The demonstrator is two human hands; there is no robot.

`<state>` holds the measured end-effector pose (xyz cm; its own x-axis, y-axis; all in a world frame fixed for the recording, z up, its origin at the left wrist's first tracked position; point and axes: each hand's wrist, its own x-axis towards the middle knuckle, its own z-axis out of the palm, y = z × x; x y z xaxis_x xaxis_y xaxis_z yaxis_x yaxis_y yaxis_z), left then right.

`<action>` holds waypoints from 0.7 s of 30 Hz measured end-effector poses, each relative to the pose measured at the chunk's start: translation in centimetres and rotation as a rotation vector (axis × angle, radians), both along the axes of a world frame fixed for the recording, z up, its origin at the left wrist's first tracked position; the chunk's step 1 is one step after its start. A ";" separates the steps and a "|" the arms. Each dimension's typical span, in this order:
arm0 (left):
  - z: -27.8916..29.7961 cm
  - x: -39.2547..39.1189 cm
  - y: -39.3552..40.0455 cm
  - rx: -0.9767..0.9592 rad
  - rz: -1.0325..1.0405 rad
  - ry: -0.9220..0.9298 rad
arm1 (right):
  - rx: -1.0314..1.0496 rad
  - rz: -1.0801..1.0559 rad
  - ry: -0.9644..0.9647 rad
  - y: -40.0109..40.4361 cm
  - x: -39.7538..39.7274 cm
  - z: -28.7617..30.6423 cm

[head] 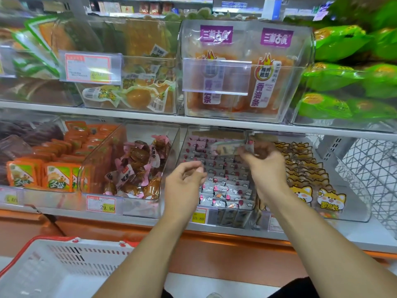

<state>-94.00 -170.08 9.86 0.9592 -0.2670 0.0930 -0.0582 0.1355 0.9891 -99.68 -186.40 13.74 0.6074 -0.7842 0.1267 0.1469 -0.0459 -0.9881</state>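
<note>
**Shelf note: small packet in hand over the middle bin**

The right hand (264, 166) is reaching deep over the clear bin (233, 218) on the lower shelf. Its fingers are pinching a small packet (227, 147), which is blurred. I cannot tell whether it is 1 packet or 2. The packet is hanging above the back of the bin, just under the edge of the upper shelf (214, 122) and apart from the rows of packets (221, 186) below it.

The left hand (184, 179) is hovering over the bin's near left corner. Its fingers are loosely curled, and it appears to be holding nothing.

Judgement: the step in hand is moving this 1 packet between the bin and somewhere else. The blur is not showing which way.

Doing it well:
- Pinching the packet by its sealed edge, not the filled middle, so it is not slipping.
- Travelling low and straight, since the upper shelf is leaving little headroom.
- Keeping the right wrist clear of the cat-face packets (330, 198) next door.
- Using the left hand to steady the tidy rows if 1 is lifting along.
- If the packet is bound for the basket (25, 254) at lower left, passing it across in front of the left hand.
</note>
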 end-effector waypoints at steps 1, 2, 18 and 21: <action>-0.1 -0.2 -0.3 0.100 -0.012 -0.104 | -0.160 -0.072 0.037 -0.5 0.9 0.2; -0.2 -0.4 -0.5 0.190 -0.037 -0.194 | -0.283 -0.110 0.072 -0.9 2.0 0.2; -1.4 1.1 -0.9 0.763 -0.047 -0.545 | -1.091 0.148 0.507 -4.8 11.0 -1.9; -1.5 1.1 -0.8 0.797 -0.084 -0.536 | -1.141 0.169 0.575 -5.0 11.8 -2.5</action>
<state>-92.92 -170.84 8.34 0.8170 -0.5069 0.2750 -0.5496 -0.5402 0.6373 -87.84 -191.44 11.27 0.8787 -0.3141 0.3593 -0.1977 -0.9248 -0.3250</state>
